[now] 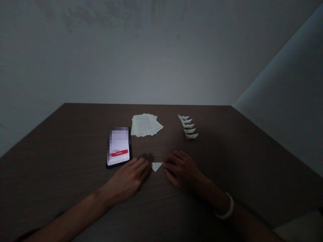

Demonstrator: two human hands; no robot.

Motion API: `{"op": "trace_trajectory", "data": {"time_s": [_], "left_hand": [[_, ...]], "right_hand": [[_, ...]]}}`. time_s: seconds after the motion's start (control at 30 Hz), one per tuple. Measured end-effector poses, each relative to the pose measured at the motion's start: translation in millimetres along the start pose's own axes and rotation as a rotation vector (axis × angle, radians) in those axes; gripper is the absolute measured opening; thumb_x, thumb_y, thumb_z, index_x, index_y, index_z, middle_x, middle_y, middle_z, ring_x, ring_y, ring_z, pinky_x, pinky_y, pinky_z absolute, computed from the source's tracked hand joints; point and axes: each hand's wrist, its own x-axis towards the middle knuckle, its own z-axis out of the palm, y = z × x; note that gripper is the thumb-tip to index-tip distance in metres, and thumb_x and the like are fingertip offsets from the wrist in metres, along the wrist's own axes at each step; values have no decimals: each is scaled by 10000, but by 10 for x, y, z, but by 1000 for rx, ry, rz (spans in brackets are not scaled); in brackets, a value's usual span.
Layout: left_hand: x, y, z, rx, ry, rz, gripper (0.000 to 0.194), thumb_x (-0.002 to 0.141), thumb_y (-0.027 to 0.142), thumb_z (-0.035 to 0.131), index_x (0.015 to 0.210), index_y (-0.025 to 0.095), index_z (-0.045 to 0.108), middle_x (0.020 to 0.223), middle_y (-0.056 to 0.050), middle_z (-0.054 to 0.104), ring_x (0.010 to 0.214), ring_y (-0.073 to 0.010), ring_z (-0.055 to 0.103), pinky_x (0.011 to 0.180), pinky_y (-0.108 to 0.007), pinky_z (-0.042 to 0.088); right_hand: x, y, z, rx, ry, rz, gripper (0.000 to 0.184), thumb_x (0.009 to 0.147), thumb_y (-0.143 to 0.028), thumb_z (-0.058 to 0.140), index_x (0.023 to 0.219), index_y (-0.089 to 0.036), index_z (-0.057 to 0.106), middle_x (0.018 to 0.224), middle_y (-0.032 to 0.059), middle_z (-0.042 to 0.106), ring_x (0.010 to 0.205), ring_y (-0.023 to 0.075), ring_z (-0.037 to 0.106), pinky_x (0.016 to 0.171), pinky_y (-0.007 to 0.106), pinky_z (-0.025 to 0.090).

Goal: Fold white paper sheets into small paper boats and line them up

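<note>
A small folded piece of paper (156, 166), white with print on it, lies between my hands with its point toward me. My left hand (137, 171) has its fingers closed at the paper's left corner. At the right corner, the curled fingers of my right hand (180, 169) press on the paper; a pale beaded bracelet circles that wrist. The fingertips of both hands partly cover the corners. Beyond my right hand, several folded paper boats (191, 136) stand in a row.
A stack of loose printed sheets (145, 125) lies farther back on the dark wooden table (83, 134). Left of the paper, a phone (118, 144) rests with its screen lit, close to my left hand. A grey wall (151, 67) rises behind the table.
</note>
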Motion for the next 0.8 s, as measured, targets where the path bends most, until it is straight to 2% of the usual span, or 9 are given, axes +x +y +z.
{"op": "trace_trajectory", "data": {"time_s": [0.2, 0.33, 0.5, 0.8], "left_hand": [[25, 22, -48, -47, 15, -52, 294, 884, 113, 471, 1159, 81, 568, 1022, -122, 599, 943, -258, 523, 812, -378, 424], [27, 27, -29, -75, -1, -71, 319, 864, 107, 469, 1167, 86, 568, 1025, -125, 594, 945, -265, 519, 806, -386, 433], [39, 38, -26, -97, 5, -96, 349, 860, 94, 458, 1196, 81, 552, 1060, -133, 581, 993, -266, 505, 851, -390, 424], [74, 64, -50, -171, -35, -144, 379, 871, 110, 412, 1234, 104, 520, 991, -102, 527, 905, -243, 483, 786, -380, 423]], "right_hand": [[28, -9, 52, -17, 58, -16, 124, 901, -251, 536, 935, -176, 630, 917, 59, 601, 883, 211, 488, 768, 350, 379], [46, -11, 55, 2, 11, -65, 170, 885, -217, 558, 1047, -201, 609, 982, 47, 600, 905, 203, 490, 781, 342, 381], [60, -25, 26, 38, -22, -32, 236, 886, -199, 552, 1119, -210, 588, 1011, 50, 588, 904, 196, 488, 781, 337, 383], [64, -28, 15, 27, -37, -50, 217, 889, -185, 536, 1099, -195, 590, 1027, 60, 587, 926, 211, 482, 777, 341, 391]]}}
